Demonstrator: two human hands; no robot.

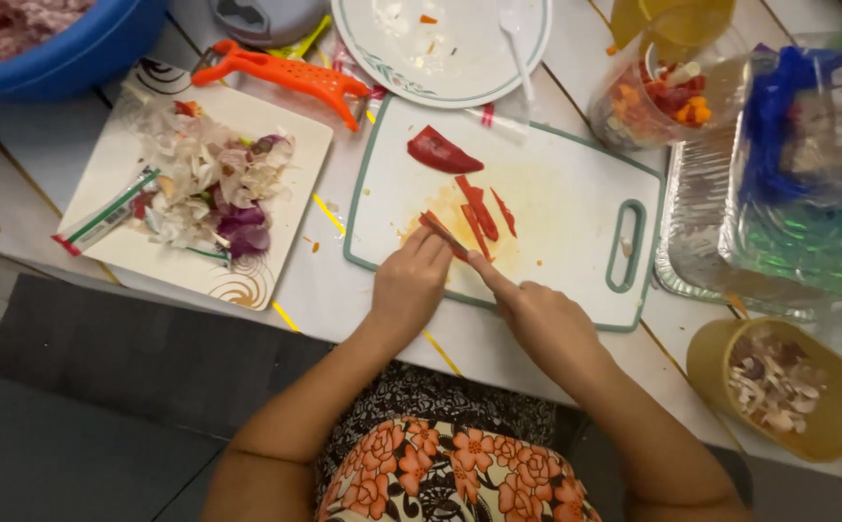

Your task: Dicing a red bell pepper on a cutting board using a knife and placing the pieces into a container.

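A white cutting board point(575, 193) with a green rim lies on the table in front of me. On it are a large piece of red pepper point(442, 153) and a few thin red strips point(480, 210). My left hand point(409, 282) presses its fingertips on a red pepper strip point(432, 223) at the board's near edge. My right hand point(542, 319) is closed on a knife handle, index finger stretched along it; the blade point(452, 241) is mostly hidden and meets that strip.
A square plate of onion and garlic peelings point(199, 188) sits left, with an orange peeler point(290, 73) and a blue bowl point(63, 58) behind. A round plate point(440, 48), a container of chopped peppers point(662, 97), a foil tray point(701, 213) and a yellow bowl point(778, 382) stand right.
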